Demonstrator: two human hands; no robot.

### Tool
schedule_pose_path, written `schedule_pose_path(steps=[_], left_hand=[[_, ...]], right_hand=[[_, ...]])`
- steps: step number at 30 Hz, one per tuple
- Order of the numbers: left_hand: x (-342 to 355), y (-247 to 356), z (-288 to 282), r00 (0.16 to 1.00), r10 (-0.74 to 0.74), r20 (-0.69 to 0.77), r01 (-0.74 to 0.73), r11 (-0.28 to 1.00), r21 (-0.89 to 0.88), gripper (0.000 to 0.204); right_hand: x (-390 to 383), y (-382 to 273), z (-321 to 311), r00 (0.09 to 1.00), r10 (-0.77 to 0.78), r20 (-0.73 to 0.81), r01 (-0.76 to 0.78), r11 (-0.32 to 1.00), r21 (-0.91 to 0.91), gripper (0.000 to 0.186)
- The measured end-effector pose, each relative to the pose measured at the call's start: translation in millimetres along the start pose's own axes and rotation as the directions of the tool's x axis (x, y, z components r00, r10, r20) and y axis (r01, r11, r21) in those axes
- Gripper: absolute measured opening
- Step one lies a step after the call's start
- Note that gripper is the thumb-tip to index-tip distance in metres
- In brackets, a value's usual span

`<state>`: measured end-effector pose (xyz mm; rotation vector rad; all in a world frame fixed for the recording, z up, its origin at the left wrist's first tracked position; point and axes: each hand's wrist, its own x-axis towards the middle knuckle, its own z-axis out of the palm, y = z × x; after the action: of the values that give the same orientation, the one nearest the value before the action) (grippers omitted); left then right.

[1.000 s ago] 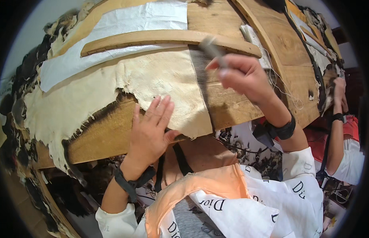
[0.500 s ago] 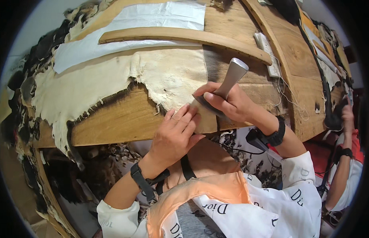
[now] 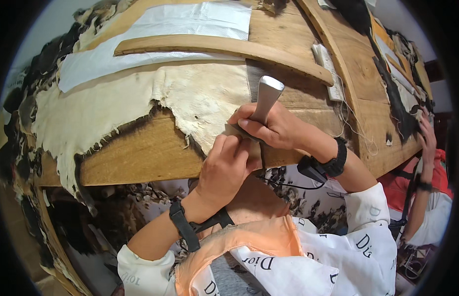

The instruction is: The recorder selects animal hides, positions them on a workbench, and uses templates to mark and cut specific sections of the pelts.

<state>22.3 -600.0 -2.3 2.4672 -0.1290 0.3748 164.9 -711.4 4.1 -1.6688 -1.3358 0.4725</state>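
Observation:
A pale, thin animal hide [image 3: 209, 93] with dark fur along its ragged edge lies skin side up across the wooden board. My right hand [image 3: 283, 126] grips a knife [image 3: 269, 96] with a flared silver handle that points up and away from me. The fingers hide most of its blade, which is low over the hide's right end. Just left of it, my left hand [image 3: 222, 170] is closed, fingers curled and pinching the hide's near edge by the board's front. The two hands almost touch, and the fingers cover the spot where blade and hide meet.
A long wooden strip [image 3: 214, 44] lies over white paper [image 3: 190, 22] beyond the hide. At right are a white power strip [image 3: 328, 71], loose thread and a raised wooden rail [image 3: 333, 49]. Fur scraps hang along the left side. Another person's hand [image 3: 428, 138] touches the far right.
My left fingers went from lying flat to curled on the hide's edge. My right hand and knife shifted slightly left, the handle now more upright. The other person's hand moved.

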Motion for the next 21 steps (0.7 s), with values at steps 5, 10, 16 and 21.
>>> schedule_pose_path(steps=[5, 10, 16, 21], left_hand=[[4.5, -4.2, 4.7, 1.000, -0.016, -0.020, 0.017, 0.999, 0.050, 0.027], [8.8, -9.9, 4.9, 0.994, -0.016, -0.109, 0.008, 0.998, -0.067, 0.018], [12.3, -14.0, 1.6, 0.979, -0.150, -0.139, 0.112, 0.963, -0.246, 0.004], [10.5, -15.7, 3.0, 0.944, -0.303, -0.129, 0.233, 0.891, -0.389, 0.011]], right_hand=[[5.6, -0.8, 1.7, 0.999, 0.019, 0.032, -0.019, 1.000, -0.013, 0.012], [6.1, -3.2, -0.3, 0.999, 0.025, 0.046, -0.023, 0.999, -0.025, 0.009], [1.5, -9.0, 1.8, 0.987, 0.126, 0.104, -0.114, 0.987, -0.111, 0.017], [-15.3, -13.8, -1.9, 0.997, 0.011, 0.070, -0.002, 0.992, -0.129, 0.012]])
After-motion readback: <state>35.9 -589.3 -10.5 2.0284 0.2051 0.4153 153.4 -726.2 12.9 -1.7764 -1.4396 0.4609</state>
